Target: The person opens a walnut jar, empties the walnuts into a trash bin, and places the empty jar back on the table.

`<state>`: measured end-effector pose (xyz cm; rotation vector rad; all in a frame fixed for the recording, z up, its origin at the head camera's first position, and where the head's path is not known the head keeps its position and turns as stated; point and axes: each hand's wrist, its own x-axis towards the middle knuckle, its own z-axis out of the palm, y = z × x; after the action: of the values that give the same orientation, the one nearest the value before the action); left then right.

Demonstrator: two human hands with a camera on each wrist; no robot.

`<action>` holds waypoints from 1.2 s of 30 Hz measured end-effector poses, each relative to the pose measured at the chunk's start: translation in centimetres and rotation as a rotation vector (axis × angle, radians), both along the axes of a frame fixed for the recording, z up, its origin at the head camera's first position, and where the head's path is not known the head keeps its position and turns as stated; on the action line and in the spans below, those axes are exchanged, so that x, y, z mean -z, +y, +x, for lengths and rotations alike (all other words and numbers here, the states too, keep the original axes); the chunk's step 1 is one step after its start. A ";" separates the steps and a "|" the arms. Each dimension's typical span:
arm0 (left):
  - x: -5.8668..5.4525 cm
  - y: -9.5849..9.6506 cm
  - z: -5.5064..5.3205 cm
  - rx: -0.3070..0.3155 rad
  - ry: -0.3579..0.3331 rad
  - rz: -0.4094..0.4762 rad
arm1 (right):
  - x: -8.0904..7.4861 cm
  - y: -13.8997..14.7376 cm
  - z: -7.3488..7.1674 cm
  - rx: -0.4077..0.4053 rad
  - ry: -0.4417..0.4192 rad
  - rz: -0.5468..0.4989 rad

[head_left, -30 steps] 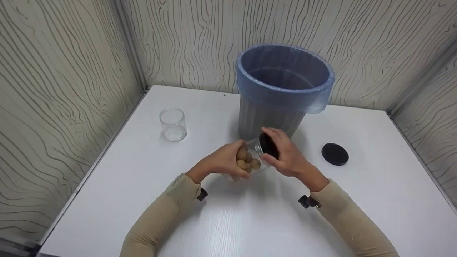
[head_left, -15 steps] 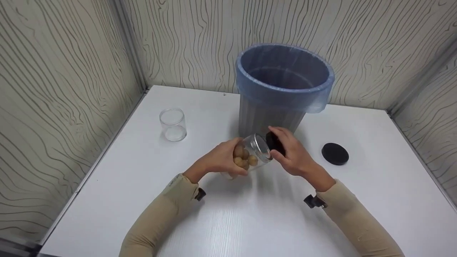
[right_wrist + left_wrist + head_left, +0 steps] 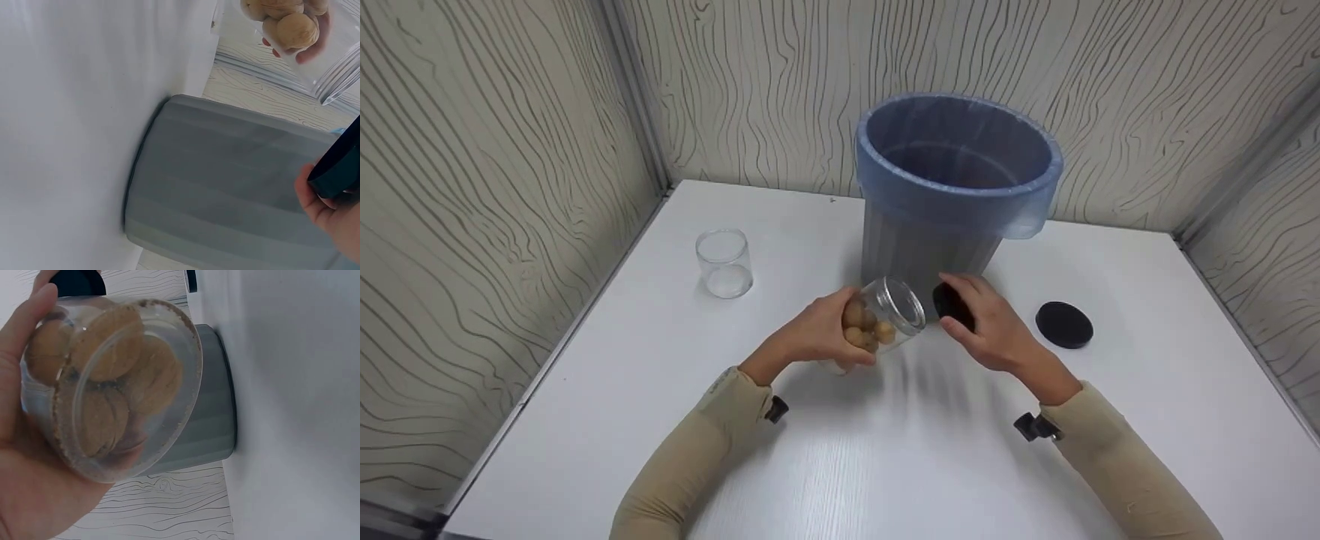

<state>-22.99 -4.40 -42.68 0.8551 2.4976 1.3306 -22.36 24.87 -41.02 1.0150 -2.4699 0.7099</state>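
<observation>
My left hand [image 3: 823, 331] grips a clear jar [image 3: 889, 300] round its body. The jar tilts, with its uncovered mouth facing up and right, clear of the tabletop. Several round brown walnuts [image 3: 858, 324] lie inside it; the left wrist view looks at them through the jar's base [image 3: 169, 430]. Just right of the mouth, my right hand [image 3: 991, 330] holds a black screw lid [image 3: 951, 306] by its rim. A gap separates lid and jar, also visible in the right wrist view, where the lid [image 3: 340, 169] sits below the jar's threaded neck [image 3: 340, 76].
A grey bin [image 3: 926, 247] with a blue liner [image 3: 960, 206] over its rim stands right behind both hands. A second glass jar [image 3: 724, 262], lidless, is at the left. Another black lid [image 3: 1063, 324] lies on the white table [image 3: 840, 472] at the right. Patterned walls enclose the table.
The black lid has come off the jar's mouth and moved right with my right hand. My left hand has shifted slightly left with the jar.
</observation>
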 end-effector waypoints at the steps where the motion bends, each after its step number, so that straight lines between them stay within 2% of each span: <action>1: 0.0 0.0 0.0 0.000 0.001 0.004 | 0.0 0.2 0.0 0.004 -0.002 0.007; 17: -0.2 -0.2 0.0 -0.008 -0.001 0.055 | 0.9 2.9 -0.2 0.155 -0.115 0.181; 29: -0.1 -0.4 0.0 -0.016 -0.010 0.059 | 2.2 5.0 -0.7 0.228 -0.175 0.247; 36: -0.1 -0.7 0.0 -0.022 0.011 0.062 | 2.7 6.0 -0.9 0.269 -0.213 0.284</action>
<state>-22.96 -5.05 -42.56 0.8522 2.4935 1.4207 -23.28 30.91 -43.76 0.7047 -2.8815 0.4064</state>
